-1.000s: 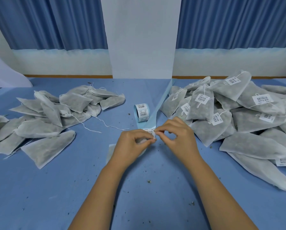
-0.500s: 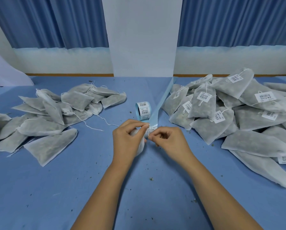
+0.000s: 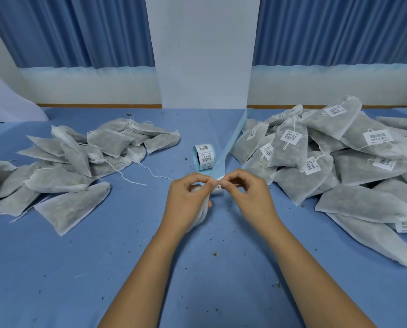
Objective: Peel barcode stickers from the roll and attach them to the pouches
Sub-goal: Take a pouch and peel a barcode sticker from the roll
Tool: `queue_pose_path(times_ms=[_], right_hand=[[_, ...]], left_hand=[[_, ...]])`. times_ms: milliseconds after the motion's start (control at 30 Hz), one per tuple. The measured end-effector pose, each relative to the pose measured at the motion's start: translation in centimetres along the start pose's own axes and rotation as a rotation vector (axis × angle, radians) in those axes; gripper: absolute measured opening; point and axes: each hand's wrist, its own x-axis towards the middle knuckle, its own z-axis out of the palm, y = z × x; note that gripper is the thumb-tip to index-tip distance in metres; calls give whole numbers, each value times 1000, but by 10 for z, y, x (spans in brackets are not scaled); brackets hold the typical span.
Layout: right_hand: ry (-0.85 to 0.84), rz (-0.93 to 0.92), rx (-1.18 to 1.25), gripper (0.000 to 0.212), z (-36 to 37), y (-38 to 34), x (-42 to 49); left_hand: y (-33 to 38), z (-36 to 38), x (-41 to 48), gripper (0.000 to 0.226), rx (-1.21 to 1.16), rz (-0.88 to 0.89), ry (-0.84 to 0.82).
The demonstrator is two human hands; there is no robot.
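A small roll of barcode stickers (image 3: 204,156) stands on the blue table, its pale blue backing strip (image 3: 230,143) running up and back to the right. Just in front of it my left hand (image 3: 188,202) grips a grey pouch (image 3: 201,215), most of which is hidden under the palm. My right hand (image 3: 247,197) pinches a small sticker (image 3: 217,185) against the top of that pouch, fingertips of both hands meeting there. Unlabelled pouches (image 3: 79,162) are heaped at the left. Labelled pouches (image 3: 327,162) pile up at the right.
A white pillar (image 3: 204,55) rises behind the table between blue curtains. Loose drawstrings (image 3: 136,176) trail from the left heap toward the centre. Dark crumbs (image 3: 215,254) dot the blue cloth in front of my hands.
The left hand turned the pouch more upright and both hands shifted slightly away from me; the right hand's fingertips closed in on the sticker at the pouch top.
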Motion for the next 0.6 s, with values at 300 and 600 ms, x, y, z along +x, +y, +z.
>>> queue_pose_path(times_ms=[300,600], right_hand=[[61,-218,-147,6,2,-2,-1],[67,-257,-150,8,5,-3,-4]], left_hand=[[5,-5,1,15,-153,-197,11],[10,3,-4,12,-105,-35,42]])
